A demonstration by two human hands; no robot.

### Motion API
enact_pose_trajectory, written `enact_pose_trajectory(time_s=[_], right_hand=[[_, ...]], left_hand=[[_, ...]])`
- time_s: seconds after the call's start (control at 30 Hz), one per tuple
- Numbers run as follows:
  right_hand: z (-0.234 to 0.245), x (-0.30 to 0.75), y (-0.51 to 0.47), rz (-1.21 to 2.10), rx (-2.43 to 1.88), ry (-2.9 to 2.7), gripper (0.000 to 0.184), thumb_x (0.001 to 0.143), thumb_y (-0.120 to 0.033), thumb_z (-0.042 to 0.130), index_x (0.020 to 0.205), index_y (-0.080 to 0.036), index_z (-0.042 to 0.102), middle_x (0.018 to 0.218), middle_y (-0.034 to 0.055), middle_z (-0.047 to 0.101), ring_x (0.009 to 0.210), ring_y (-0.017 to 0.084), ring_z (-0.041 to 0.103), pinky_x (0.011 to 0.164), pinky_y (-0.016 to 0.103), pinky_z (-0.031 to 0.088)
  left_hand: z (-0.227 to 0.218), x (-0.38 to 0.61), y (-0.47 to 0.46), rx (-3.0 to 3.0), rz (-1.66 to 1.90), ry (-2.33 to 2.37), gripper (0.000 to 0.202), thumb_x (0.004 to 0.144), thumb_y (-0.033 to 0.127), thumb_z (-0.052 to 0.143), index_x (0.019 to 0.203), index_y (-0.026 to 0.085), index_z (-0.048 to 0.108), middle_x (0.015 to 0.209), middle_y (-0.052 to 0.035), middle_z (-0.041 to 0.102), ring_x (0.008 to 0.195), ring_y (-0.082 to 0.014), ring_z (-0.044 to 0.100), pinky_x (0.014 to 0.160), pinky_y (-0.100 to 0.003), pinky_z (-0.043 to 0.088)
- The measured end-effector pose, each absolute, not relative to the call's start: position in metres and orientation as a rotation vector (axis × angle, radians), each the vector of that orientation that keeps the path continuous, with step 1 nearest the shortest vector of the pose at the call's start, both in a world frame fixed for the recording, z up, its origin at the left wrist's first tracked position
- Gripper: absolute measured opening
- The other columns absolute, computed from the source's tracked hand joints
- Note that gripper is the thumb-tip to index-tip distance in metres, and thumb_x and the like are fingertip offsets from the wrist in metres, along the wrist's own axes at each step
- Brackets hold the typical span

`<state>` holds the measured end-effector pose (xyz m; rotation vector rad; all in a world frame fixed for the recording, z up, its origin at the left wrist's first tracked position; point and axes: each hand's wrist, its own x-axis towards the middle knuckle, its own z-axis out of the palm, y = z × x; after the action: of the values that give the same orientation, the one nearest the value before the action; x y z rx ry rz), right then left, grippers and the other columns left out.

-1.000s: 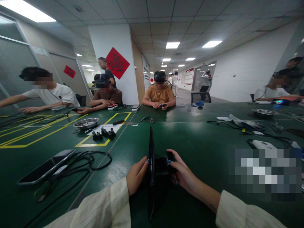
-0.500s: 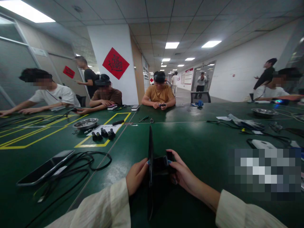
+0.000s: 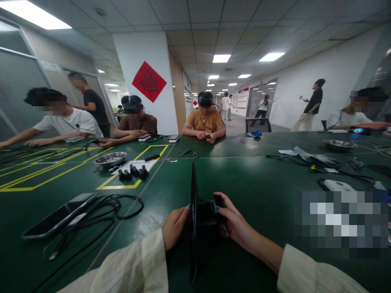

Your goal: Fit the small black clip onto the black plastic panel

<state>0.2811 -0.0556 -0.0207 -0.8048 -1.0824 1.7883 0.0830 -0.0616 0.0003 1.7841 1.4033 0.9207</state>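
Note:
A thin black panel (image 3: pixel 194 236) stands upright in front of me, seen almost edge-on. A dark, boxy bracket-like part (image 3: pixel 207 211) juts from its right side; its exact kind is unclear. My left hand (image 3: pixel 175 226) holds the panel from the left, with the thumb at its edge and the other fingers mostly hidden. My right hand (image 3: pixel 236 221) is closed on the outer end of the boxy part, thumb on the near side and index finger over the top.
On the green table (image 3: pixel 259 175), a smartphone (image 3: pixel 59 215) and coiled black cable (image 3: pixel 113 199) lie to the left. Beyond them are a metal bowl (image 3: pixel 110 158) and several black fittings (image 3: pixel 133 172). Cables and a white device (image 3: pixel 339 185) sit right. Several people sit around the table.
Both hands and the black panel have stayed nearly still. In the background, standing people have shifted: one at the far left and one at the right have both moved left.

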Motion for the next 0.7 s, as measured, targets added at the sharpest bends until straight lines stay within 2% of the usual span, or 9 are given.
enact_pose_trajectory(time_s=[0.1,0.33,0.47,0.6,0.7], right_hand=[[-0.02,0.2806,-0.0559,1.787,-0.793,-1.08,0.053,0.076,-0.036,0.054,0.124,-0.032,0.03,0.076,-0.0022,0.053,0.041,0.005,0.043,0.034,0.015,0.028],[-0.0214,0.2798,-0.0548,1.786,-0.783,-1.08,0.055,0.075,-0.038,0.055,0.123,-0.032,0.029,0.077,-0.0023,0.053,0.04,0.004,0.043,0.033,0.015,0.028],[-0.0209,0.2789,-0.0548,1.783,-0.8,-1.063,0.056,0.074,-0.037,0.056,0.123,-0.032,0.029,0.077,-0.0024,0.053,0.039,0.004,0.043,0.032,0.015,0.027],[-0.022,0.2788,-0.0546,1.79,-0.794,-1.062,0.056,0.074,-0.037,0.055,0.124,-0.033,0.029,0.076,-0.0031,0.052,0.039,0.004,0.042,0.033,0.015,0.027],[-0.0237,0.2798,-0.0541,1.794,-0.784,-1.071,0.056,0.075,-0.038,0.055,0.124,-0.034,0.029,0.076,-0.0032,0.052,0.04,0.004,0.043,0.033,0.015,0.028]], left_hand=[[-0.0006,0.0832,-0.0626,1.846,0.954,1.398,0.047,0.084,0.047,0.03,0.064,0.015,0.057,0.054,-0.0005,0.052,0.053,-0.0133,0.048,0.054,-0.024,0.041],[-0.0005,0.083,-0.0625,1.883,0.925,1.38,0.042,0.084,0.041,0.031,0.066,0.015,0.06,0.053,-0.0004,0.055,0.051,-0.0132,0.049,0.051,-0.022,0.039],[0.0044,0.0871,-0.0672,1.895,0.989,1.383,0.04,0.083,0.038,0.032,0.066,0.016,0.061,0.057,-0.0002,0.058,0.055,-0.0132,0.05,0.055,-0.021,0.039],[0.0059,0.0893,-0.0709,1.904,1.01,1.423,0.041,0.084,0.038,0.031,0.064,0.016,0.06,0.056,-0.0005,0.056,0.056,-0.0134,0.049,0.058,-0.022,0.039],[0.0023,0.0866,-0.0689,1.845,0.991,1.374,0.044,0.085,0.043,0.03,0.066,0.016,0.059,0.054,-0.0009,0.054,0.054,-0.0138,0.048,0.056,-0.024,0.039]])
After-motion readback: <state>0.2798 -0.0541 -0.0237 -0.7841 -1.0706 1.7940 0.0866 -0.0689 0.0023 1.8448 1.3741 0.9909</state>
